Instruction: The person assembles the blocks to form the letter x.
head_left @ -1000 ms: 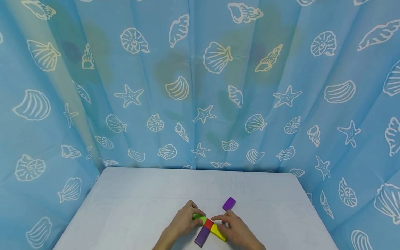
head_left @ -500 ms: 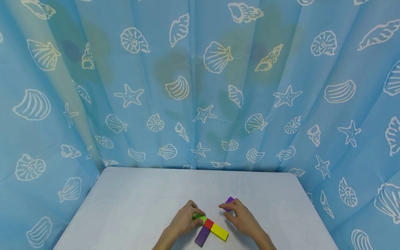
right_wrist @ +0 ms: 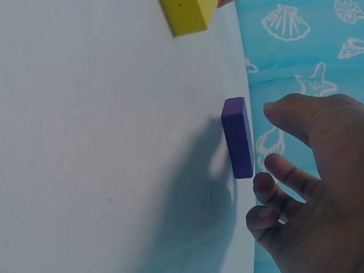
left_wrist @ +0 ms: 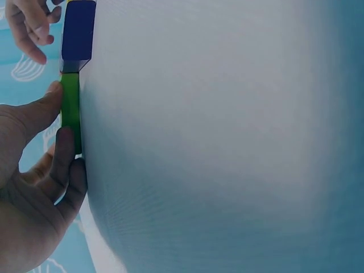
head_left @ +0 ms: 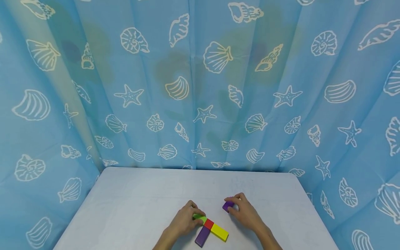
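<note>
My left hand [head_left: 185,219] grips a green block [head_left: 199,218] between thumb and fingers; the left wrist view shows the thumb on one end of this green block [left_wrist: 70,108]. A red block [head_left: 208,224] adjoins it, with a yellow block [head_left: 219,232] and a dark purple block [head_left: 202,236] extending from the red one. Farther back, my right hand [head_left: 245,211] is at a second purple block [head_left: 227,205], its thumb and index finger spread on either side. In the right wrist view, a gap shows between the fingertips and this purple block [right_wrist: 238,139].
All the blocks lie on a white table [head_left: 140,194]. A blue curtain [head_left: 150,86] with white shell and starfish prints hangs behind the table and along both sides.
My right hand has left the yellow block and moved back and right to the separate purple block. The left hand keeps its grip on the green block, unmoved.
</note>
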### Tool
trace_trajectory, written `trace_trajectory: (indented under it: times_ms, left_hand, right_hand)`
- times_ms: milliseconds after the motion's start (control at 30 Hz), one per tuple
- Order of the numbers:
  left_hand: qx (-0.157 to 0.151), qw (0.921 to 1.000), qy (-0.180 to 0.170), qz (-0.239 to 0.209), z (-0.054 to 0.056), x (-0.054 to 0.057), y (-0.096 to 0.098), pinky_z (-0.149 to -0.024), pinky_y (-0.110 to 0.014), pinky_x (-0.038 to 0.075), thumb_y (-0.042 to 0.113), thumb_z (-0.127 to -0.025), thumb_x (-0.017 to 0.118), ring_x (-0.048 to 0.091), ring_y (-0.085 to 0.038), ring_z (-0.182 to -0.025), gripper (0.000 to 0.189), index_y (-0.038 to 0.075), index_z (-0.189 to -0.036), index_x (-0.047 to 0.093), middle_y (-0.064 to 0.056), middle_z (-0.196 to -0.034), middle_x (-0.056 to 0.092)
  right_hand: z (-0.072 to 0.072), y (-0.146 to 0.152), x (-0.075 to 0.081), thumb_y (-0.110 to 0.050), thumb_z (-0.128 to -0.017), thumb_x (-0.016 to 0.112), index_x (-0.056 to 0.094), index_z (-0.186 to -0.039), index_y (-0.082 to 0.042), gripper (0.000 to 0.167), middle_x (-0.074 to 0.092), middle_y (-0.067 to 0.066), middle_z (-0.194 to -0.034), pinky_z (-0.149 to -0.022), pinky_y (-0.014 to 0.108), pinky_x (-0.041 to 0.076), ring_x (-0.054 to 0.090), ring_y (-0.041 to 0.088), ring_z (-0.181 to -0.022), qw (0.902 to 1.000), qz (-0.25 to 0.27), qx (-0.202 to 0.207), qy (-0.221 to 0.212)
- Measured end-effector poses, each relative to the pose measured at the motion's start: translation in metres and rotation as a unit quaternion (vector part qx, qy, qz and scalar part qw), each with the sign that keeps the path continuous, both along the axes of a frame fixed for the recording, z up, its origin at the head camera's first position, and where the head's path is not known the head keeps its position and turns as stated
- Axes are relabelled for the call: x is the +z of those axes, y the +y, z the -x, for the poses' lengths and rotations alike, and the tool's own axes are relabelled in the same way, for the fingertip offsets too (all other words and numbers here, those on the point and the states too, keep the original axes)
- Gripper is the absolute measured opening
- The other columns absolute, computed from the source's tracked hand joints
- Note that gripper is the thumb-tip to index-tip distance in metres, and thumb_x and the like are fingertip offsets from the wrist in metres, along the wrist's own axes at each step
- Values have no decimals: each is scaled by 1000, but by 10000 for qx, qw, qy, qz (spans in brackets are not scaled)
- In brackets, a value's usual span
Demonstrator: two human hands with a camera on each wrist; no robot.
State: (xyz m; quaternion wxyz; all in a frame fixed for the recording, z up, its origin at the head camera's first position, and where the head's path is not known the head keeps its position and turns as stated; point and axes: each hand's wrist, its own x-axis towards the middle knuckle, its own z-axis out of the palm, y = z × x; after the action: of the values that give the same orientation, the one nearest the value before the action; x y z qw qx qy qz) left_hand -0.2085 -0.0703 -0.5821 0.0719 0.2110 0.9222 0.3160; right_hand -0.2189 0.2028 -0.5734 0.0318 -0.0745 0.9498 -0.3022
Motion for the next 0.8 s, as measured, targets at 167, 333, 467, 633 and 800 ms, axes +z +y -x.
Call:
trace_trajectory:
  times_ms: [167, 333, 467, 633, 800]
  left_hand:
    - [-9, 10000, 16, -38, -1, 0, -1, -74, -27, 46, 33, -86, 79, 49, -6, -84, 23, 28, -109, 79, 6, -103, 54]
    - [5, 10000, 13, 13, -1, 1, -1, -74, -27, 46, 33, -86, 79, 48, -6, -84, 23, 28, -109, 79, 7, -103, 54]
    - [7, 10000, 2, 16, 0, 0, -1, -75, -28, 46, 33, -86, 79, 48, -7, -84, 23, 29, -109, 79, 7, -103, 54]
    - [-7, 10000, -31, -21, 2, -2, -1, -74, -28, 45, 34, -86, 79, 48, -7, -84, 23, 29, -109, 79, 7, -104, 54]
    - [12, 10000, -94, -22, 3, -3, -1, -75, -28, 46, 34, -86, 79, 48, -7, -84, 22, 29, -108, 79, 7, -103, 54]
  right_hand:
    - [4, 1, -2, -23, -91, 74, 69, -125, -30, 35, 49, 7, -128, -93, 50, 53, 60, 22, -105, 10000, -74, -46, 26]
    - [8, 2, -4, -24, -90, 74, 66, -128, -32, 39, 47, 10, -138, -95, 53, 52, 60, 27, -113, 9998, -141, -36, -119]
    - [10, 2, -4, -24, -89, 75, 65, -130, -32, 43, 46, 12, -139, -95, 54, 51, 59, 29, -115, 9994, -196, 13, -295]
    - [12, 3, -4, -22, -89, 75, 65, -132, -31, 45, 48, 11, -135, -95, 53, 52, 58, 27, -112, 9991, -209, 188, -307]
    - [14, 3, -5, -17, -88, 73, 65, -132, -29, 46, 48, 10, -135, -94, 50, 53, 58, 23, -106, 9985, -220, 408, -293]
